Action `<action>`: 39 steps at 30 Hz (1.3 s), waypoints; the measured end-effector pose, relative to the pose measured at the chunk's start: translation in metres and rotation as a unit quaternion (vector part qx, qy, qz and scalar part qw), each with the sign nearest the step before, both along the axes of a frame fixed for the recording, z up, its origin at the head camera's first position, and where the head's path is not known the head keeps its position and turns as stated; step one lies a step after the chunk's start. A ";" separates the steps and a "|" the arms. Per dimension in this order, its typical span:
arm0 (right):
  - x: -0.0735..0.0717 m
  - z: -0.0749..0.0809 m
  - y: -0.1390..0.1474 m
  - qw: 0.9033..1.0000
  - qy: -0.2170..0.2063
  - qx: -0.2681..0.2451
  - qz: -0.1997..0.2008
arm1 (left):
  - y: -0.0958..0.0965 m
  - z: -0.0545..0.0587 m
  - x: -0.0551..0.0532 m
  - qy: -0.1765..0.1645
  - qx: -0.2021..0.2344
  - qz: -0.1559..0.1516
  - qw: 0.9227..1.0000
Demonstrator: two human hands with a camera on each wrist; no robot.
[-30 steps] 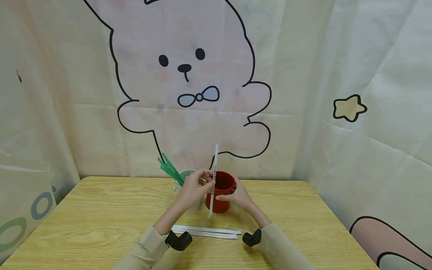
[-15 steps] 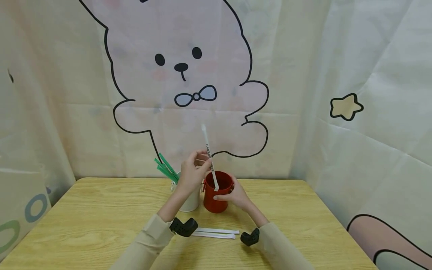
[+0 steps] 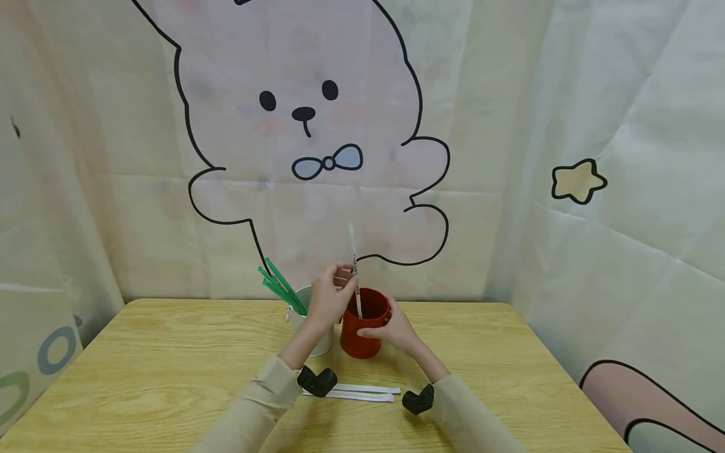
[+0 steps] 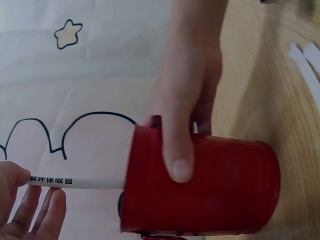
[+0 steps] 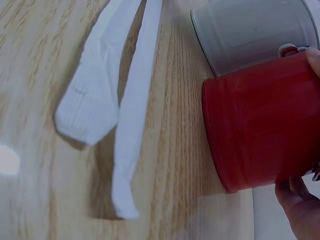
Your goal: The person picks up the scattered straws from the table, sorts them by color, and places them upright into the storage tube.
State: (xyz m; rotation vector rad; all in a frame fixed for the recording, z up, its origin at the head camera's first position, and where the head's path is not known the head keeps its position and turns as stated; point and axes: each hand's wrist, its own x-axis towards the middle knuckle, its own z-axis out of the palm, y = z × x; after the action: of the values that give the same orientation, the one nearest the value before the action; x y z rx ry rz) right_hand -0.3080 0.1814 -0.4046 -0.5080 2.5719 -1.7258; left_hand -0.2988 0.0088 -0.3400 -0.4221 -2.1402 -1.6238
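Note:
My left hand (image 3: 330, 297) pinches a white paper-wrapped straw (image 4: 95, 183) with dark printed characters. The straw stands nearly upright, its lower end inside the mouth of a red metal bucket (image 3: 360, 340). My right hand (image 3: 398, 327) grips that bucket from its right side, thumb across the front near the rim, as the left wrist view shows. To the left of the red bucket is a white bucket (image 5: 255, 35), partly hidden by my left hand in the head view. Several green straws (image 3: 283, 286) lean out of it to the left.
Wrapped white straws (image 3: 365, 393) lie on the wooden table (image 3: 481, 377) in front of the buckets, between my forearms. A curtain with a cartoon bear (image 3: 317, 207) hangs behind the table's far edge. Black cameras (image 3: 317, 381) sit on both wrists.
My left hand has raised the straw from in front of the red bucket, brought it over the mouth and lowered its end inside. My right hand has stayed on the bucket.

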 end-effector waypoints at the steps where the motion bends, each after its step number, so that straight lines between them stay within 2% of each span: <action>1: 0.000 0.000 0.000 1.000 0.000 0.002 -0.001 | 0.000 -0.003 0.000 0.002 -0.005 0.000 1.000; 4: 0.000 -0.001 -0.001 1.000 0.001 0.004 -0.003 | 0.001 -0.011 -0.002 0.006 -0.018 -0.001 1.000; 10: -0.001 -0.001 0.000 1.000 0.003 0.010 -0.006 | 0.004 -0.022 -0.002 -0.012 -0.044 0.004 0.999; 21: 0.000 0.000 -0.001 1.000 0.001 0.011 -0.007 | 0.006 -0.028 -0.002 -0.040 -0.067 0.019 0.997; 24: 0.002 0.000 -0.001 1.000 0.004 0.011 -0.008 | 0.004 -0.028 0.002 -0.039 -0.085 0.015 0.995; 31: -0.001 -0.002 0.000 1.000 0.002 0.010 -0.005 | -0.004 -0.025 0.021 -0.038 -0.133 -0.020 0.990; 37: -0.001 -0.001 0.000 1.000 0.006 0.012 -0.009 | -0.012 -0.031 0.029 -0.015 -0.127 -0.035 0.991; 39: 0.000 -0.001 0.000 1.000 0.004 0.013 -0.010 | -0.014 -0.034 0.032 -0.022 -0.122 -0.040 0.991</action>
State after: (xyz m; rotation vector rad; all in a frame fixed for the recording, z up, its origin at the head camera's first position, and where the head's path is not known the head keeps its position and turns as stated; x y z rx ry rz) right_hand -0.3084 0.1811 -0.4061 -0.4920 2.6107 -1.6966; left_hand -0.2667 -0.0055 -0.3741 -0.5580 -2.3934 -1.4273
